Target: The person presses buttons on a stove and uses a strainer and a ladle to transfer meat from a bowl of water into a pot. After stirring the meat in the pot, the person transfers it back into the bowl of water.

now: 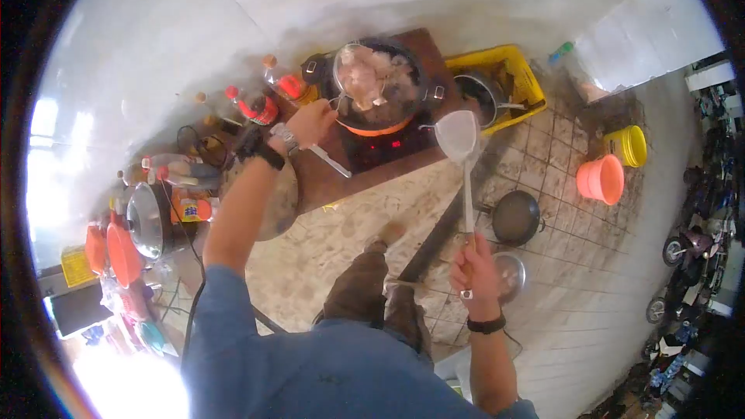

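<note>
My left hand (313, 122) is closed at the near left edge of the wok (400, 120), gripping the short handle of a round, thin-rimmed vessel, perhaps a strainer. Pale chunks of meat (363, 76) fill that vessel, tilted over the wok. The wok sits on an induction cooker (380, 147) with lit red digits. In my right hand (477, 273) is the handle of a metal wok spatula (456, 136); its broad blade is raised to the right of the cooker, apart from the wok. A white-handled utensil (330, 161) lies on the table near my left wrist.
Red-capped bottles (252, 106) stand left of the wok. A yellow crate (516, 70) holding a pot (477, 97) is to the right. On the tiled floor are a dark pan (515, 217), a metal lid or bowl (509, 275), an orange bucket (600, 180) and a yellow bucket (627, 146).
</note>
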Tool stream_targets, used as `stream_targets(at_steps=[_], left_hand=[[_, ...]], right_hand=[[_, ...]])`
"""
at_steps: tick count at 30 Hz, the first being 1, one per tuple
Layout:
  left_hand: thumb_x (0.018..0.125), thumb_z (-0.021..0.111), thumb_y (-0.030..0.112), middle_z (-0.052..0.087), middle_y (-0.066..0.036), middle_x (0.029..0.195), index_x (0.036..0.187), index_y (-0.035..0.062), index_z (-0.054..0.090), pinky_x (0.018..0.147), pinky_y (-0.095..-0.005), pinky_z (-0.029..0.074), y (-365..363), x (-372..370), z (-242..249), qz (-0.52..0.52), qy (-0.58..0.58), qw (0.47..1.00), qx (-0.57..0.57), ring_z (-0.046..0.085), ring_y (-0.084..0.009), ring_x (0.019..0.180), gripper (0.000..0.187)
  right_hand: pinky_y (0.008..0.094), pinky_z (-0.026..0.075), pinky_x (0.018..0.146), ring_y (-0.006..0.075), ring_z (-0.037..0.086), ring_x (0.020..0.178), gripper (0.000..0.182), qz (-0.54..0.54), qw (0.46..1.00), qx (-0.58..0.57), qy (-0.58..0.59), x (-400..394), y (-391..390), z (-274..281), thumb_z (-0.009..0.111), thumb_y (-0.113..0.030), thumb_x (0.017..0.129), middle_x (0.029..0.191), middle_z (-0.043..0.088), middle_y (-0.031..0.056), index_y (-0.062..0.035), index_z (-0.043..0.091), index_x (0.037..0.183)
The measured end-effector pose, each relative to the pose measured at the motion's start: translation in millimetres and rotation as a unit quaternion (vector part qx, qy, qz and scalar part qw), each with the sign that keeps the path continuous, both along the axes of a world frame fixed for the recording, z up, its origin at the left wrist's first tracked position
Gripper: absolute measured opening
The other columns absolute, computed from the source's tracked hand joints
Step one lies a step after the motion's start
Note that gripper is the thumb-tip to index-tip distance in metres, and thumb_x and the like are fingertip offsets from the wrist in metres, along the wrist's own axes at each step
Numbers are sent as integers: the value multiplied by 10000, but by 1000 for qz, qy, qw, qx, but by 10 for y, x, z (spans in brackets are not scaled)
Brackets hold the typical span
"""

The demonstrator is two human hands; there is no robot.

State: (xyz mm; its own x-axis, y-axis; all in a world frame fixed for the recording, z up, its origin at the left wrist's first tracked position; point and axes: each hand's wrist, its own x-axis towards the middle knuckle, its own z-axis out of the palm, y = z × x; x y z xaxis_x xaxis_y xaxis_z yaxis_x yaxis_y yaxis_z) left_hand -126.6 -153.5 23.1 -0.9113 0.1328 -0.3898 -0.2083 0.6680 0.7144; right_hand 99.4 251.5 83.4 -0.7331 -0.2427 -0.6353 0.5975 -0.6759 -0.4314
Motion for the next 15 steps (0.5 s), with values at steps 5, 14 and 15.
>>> stream_targets(at_steps=[5,14,15], left_hand=[[946,528,234,631,-186,691,941,4,509,543,-472,500,-84,-386,-466,-138,222,935,-239,642,-341,593,230],[889,488,125,673,-217,791,984,9,513,632,-488,535,441,-327,218,-164,168,857,-459,683,-387,761,152],[889,487,121,676,-213,791,991,10,512,628,-485,537,435,-294,304,-153,172,857,-461,686,-381,758,153]], right_hand=[[242,351,411,92,411,508,548,58,993,103,23,-374,-212,-123,463,-112,981,788,456,19,-177,238,1477],[235,359,392,71,396,454,550,76,966,223,110,-454,-370,-243,474,-103,974,722,453,6,-120,240,1472],[235,359,392,71,396,454,550,75,966,221,109,-445,-376,-242,474,-103,974,722,453,6,-120,240,1472]])
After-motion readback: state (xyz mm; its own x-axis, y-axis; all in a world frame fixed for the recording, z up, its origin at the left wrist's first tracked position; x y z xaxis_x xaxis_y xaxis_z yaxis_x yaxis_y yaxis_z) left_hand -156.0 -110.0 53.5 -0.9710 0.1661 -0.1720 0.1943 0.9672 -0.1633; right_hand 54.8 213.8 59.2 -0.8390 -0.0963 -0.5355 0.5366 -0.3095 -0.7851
